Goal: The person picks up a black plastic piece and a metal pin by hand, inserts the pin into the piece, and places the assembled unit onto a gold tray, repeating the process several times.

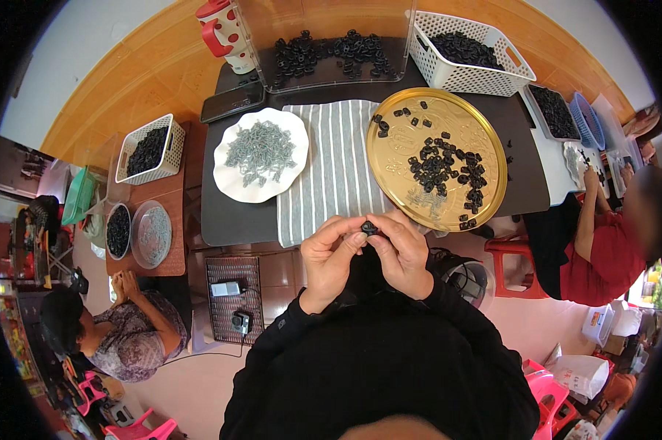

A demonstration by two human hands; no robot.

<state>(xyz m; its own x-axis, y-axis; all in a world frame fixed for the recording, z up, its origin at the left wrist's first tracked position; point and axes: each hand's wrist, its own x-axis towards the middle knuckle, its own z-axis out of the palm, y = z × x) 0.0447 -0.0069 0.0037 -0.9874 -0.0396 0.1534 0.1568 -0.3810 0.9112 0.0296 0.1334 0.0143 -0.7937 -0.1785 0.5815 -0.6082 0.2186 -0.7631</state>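
Fingers [340,228] of both hands meet on one small black part [369,228], which we find gripped between the tips near the middle of the view. We record the left hand [326,264] with thumb and forefinger clamped on the part from the left, and the right hand [406,258] closed on it from the right; the part is too small for us to make out its finer shape. We note a grey and white striped cloth [331,161] just beyond the fingers, spread on a dark table [232,220]. Beyond the fingers to the right lies a round gold tray [448,110], with loose black pieces [434,165] scattered on it and a small patch of thin grey pieces [426,202] near the rim closest to the fingers. Beyond them to the left we find a white wavy-edged plate [254,193] bearing a grey heap [259,152] of small pieces. Farther out, ahead of the fingers, stands a clear bin [331,81] with black pieces inside; to its left we observe a dark phone [233,101] and a red-spotted tumbler [232,45], to its right a white perforated basket [470,78]. Well apart from the fingers, we log a person in a patterned top [144,330] on the left and a person in a red top [602,260] on the right
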